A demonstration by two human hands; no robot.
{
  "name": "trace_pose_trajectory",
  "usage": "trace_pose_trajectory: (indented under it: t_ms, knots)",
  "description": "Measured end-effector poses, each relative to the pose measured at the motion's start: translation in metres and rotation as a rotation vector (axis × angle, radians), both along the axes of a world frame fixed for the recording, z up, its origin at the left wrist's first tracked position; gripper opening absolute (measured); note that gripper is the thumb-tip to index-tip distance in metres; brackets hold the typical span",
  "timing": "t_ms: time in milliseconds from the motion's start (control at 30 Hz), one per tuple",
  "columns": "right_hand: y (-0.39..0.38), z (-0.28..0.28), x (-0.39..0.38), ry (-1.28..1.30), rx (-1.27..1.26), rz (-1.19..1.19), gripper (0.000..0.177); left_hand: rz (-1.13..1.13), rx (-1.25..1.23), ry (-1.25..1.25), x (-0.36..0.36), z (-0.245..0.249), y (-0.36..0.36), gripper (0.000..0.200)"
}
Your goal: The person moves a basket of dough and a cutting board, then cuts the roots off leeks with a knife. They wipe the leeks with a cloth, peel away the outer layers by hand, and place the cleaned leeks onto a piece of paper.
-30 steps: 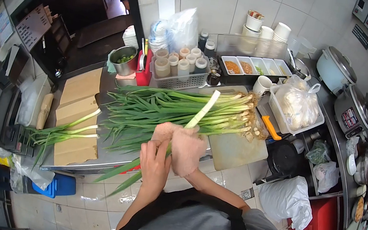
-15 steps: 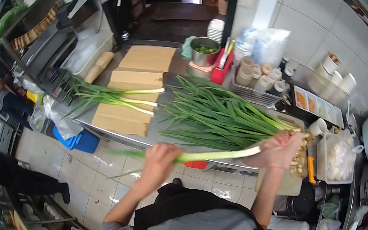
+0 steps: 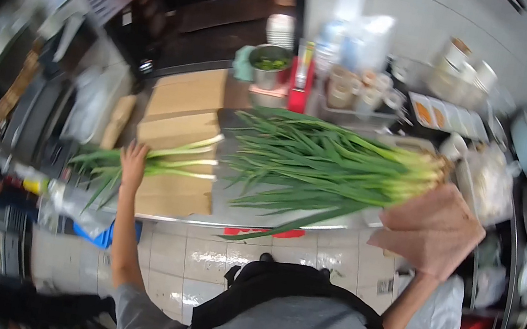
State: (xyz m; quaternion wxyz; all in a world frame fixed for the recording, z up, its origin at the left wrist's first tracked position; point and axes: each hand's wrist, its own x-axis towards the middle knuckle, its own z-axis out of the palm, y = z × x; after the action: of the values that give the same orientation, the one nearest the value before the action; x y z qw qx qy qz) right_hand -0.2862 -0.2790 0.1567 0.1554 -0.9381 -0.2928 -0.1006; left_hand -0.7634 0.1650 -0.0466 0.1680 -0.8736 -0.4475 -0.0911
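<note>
My left hand [image 3: 132, 165] rests with spread fingers on the leafy part of a small group of green onions [image 3: 173, 165]. Their trimmed pale ends lie across a flattened cardboard sheet [image 3: 181, 91]. At the right, a pinkish cloth [image 3: 438, 225] drapes over my right hand and hides its fingers; only the wrist [image 3: 416, 287] shows below. The cloth is beside the pale root ends of a large bunch of green onions [image 3: 326, 164]. One long leaf of that bunch hangs past the counter's front edge.
Behind the bunch stand a metal pot [image 3: 271, 67] with chopped greens, a red holder [image 3: 301, 83] and a basket of bottles [image 3: 362, 97]. A tray of toppings [image 3: 446, 117] and a bagged container [image 3: 487, 181] are at the right. A blue bin [image 3: 104, 232] stands below, left.
My left hand has moved left from the single stalk to the group on the cardboard. The cloth, crumpled around the stalk's pale end before, now spreads over my right hand.
</note>
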Motion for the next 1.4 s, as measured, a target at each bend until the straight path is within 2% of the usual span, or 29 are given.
trace_pose_trajectory:
  t_ms: [67,100,133,167,200,233,267,300,333,367,433,533,600,633,733,833,900,1033,1133,1167,1267,1333,1400]
  knots:
    - [-0.005,0.013,-0.009,0.005,0.046,0.028,0.027,0.128,-0.055,0.159,0.007,-0.027,0.017,0.052]
    - [-0.01,0.018,-0.013,0.002,0.072,0.03,0.027,0.179,0.023,0.215,0.028,-0.038,0.012,0.058]
    - [-0.013,0.01,-0.017,0.012,0.249,0.045,0.022,0.237,0.11,0.26,0.05,-0.039,0.011,0.064]
    - [-0.016,0.002,-0.021,0.016,0.426,0.073,0.017,0.049,0.065,0.004,0.085,-0.031,0.0,0.065]
    - [-0.015,-0.01,-0.021,-0.007,0.41,0.087,0.014,-0.125,0.0,-0.242,0.12,-0.016,-0.03,0.066]
    - [-0.015,-0.022,-0.021,-0.029,0.394,0.1,0.013,-0.306,-0.381,-0.569,0.164,0.007,-0.075,0.065]
    - [-0.01,-0.02,-0.024,-0.055,0.212,0.111,0.014,-0.461,-0.777,-0.88,0.208,0.032,-0.129,0.064]
    - [-0.006,-0.019,-0.027,-0.09,0.037,0.133,0.015,-0.675,-0.805,-0.723,0.242,0.049,-0.176,0.065]
    - [-0.001,-0.018,-0.033,-0.118,0.034,0.188,0.016,-0.869,-1.125,-0.828,0.273,0.057,-0.221,0.069]
    - [0.002,-0.019,-0.035,-0.027,0.009,0.237,0.016,-0.943,-1.293,-0.775,0.297,0.066,-0.261,0.07]
    - [0.0,-0.029,-0.035,0.157,-0.033,0.338,0.018,-0.978,-1.434,-0.789,0.334,0.05,-0.317,0.051]
    - [-0.025,-0.045,-0.031,-0.079,-0.25,0.429,0.015,-0.669,-1.955,-0.763,0.345,-0.018,-0.322,0.03]
    - [-0.041,-0.076,-0.027,0.226,0.171,0.464,0.026,-0.578,-1.907,-0.884,0.345,-0.007,-0.321,0.02]
    - [-0.052,-0.089,-0.021,0.334,0.279,0.475,0.026,-0.525,-1.88,-0.943,0.344,-0.001,-0.321,0.016]
    - [-0.085,-0.127,0.001,0.571,0.278,0.483,0.027,-0.325,-1.762,-1.22,0.35,0.007,-0.332,0.01]
    - [-0.11,-0.162,0.028,0.706,0.191,0.502,0.028,-0.335,-1.685,-1.292,0.36,0.033,-0.352,0.009]
    - [-0.12,-0.181,0.046,0.764,0.141,0.528,0.028,-0.383,-1.721,-1.238,0.364,0.028,-0.356,0.011]
    - [-0.135,-0.215,0.074,0.847,0.024,0.607,0.029,-0.445,-1.779,-1.222,0.379,0.028,-0.377,0.021]
    - [-0.153,-0.229,0.1,0.875,-0.088,0.669,0.03,-0.341,-1.677,-1.472,0.397,0.041,-0.395,0.029]
    - [-0.158,-0.231,0.111,0.864,-0.108,0.672,0.031,-0.334,-1.805,-1.454,0.396,0.043,-0.392,0.026]
    - [-0.168,-0.224,0.147,0.695,0.014,0.531,0.027,-0.364,-1.867,-1.328,0.398,0.036,-0.378,0.019]
    - [-0.164,-0.213,0.166,0.537,0.166,0.395,0.02,-0.398,-1.791,-1.201,0.407,0.033,-0.38,0.016]
    - [-0.144,-0.209,0.169,0.645,0.324,0.465,0.021,-0.356,-1.641,-1.084,0.418,0.021,-0.386,0.017]
